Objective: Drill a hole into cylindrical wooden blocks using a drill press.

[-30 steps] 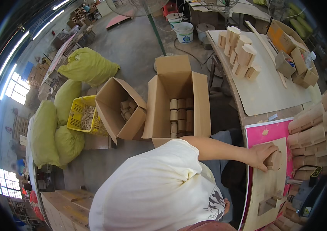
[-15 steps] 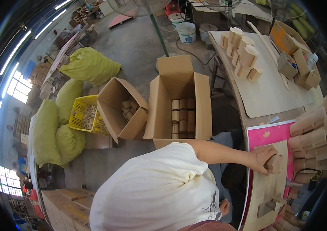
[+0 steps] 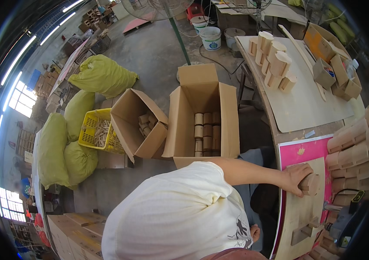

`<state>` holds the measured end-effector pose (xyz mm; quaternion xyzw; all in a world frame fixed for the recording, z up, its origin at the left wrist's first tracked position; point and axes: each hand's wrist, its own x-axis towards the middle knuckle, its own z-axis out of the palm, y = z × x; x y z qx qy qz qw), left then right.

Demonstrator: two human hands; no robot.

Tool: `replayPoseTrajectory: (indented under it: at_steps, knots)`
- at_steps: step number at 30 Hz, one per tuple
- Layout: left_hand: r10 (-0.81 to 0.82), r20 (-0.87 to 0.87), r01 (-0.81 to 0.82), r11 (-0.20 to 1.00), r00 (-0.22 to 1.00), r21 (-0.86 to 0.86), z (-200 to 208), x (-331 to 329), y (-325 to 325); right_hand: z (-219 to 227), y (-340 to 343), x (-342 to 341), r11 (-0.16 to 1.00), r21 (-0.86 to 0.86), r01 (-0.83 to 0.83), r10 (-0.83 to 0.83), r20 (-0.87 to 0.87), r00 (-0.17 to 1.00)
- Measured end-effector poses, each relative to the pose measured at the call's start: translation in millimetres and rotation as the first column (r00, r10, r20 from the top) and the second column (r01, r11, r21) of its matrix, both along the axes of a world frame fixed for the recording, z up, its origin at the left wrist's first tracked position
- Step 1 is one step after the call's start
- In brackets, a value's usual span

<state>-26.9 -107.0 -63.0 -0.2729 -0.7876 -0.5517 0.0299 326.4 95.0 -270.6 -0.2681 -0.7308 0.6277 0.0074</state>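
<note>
My left hand point(image 3: 297, 178) is closed around a rounded wooden block point(image 3: 309, 185), its fingers wrapped over the near side. The block rests on a pale wooden board point(image 3: 295, 214), which lies over a pink sheet point(image 3: 306, 152) on the workbench. Further down the board sits a small wooden stop-like piece point(image 3: 305, 232). My right hand point(image 3: 254, 233) is low beside my lap, partly hidden by my white shirt. Its visible fingers are curled in, and what they hold, if anything, is hidden. Stacked wooden pieces point(image 3: 349, 149) stand at the right, close to the board.
A dark power tool point(image 3: 351, 225) sits at the lower right. Several wooden blocks point(image 3: 275, 58) stand on the far table. An open carton point(image 3: 230, 121) holds wooden cylinders; a smaller carton point(image 3: 139, 117) is beside it. A yellow basket point(image 3: 90, 128) and green sacks point(image 3: 54, 151) lie left.
The view shifts very slightly. My left hand stays on the wooden block in the same place, and my right hand remains low by my lap.
</note>
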Motion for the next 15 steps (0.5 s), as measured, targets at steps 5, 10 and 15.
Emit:
replayPoseTrajectory:
  at_steps: [5,10,15]
  knots:
    - [-0.013,-0.027,0.014,1.000,1.000,0.027,1.7,-0.2,-1.1,28.0,-16.9,-7.4,0.994,-0.078,0.079,-0.074,0.060,0.995]
    - [-0.019,-0.028,0.020,0.999,0.999,0.044,2.1,0.9,-1.4,61.3,-35.7,-18.0,0.998,-0.020,0.058,-0.057,0.034,0.998]
    - [-0.021,0.014,0.021,1.000,1.000,0.009,2.7,0.4,-1.9,53.7,-32.8,-17.4,0.998,-0.011,0.065,-0.065,0.029,0.997]
